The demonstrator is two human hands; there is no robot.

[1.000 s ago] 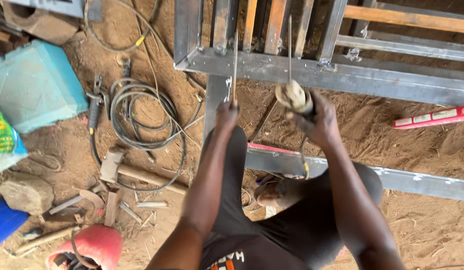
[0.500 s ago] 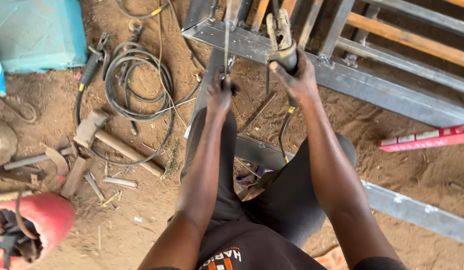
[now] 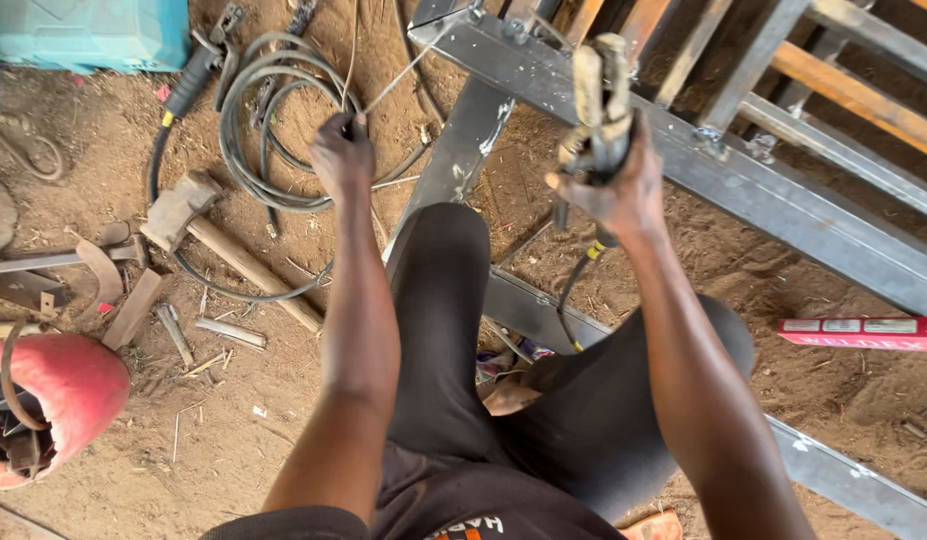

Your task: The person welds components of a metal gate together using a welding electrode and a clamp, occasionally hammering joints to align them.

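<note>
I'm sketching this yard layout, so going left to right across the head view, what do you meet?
Red helmet-like shell → hammer → left hand gripping a thin rod → right hand holding an electrode holder → red spirit level.

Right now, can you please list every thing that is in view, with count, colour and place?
welding rod: one, grey, in left hand grip, tip toward frame corner
electrode holder: one, worn dark, in right hand grip
metal frame: one, grey bars, top right on the dirt
cable coil: one, dark, upper left
hammer: one, wooden handle, left of the knee
case: one, teal, top left
level: one, red, right edge
helmet: one, red, bottom left
left hand: one, closed on rod
right hand: one, closed on holder
</note>
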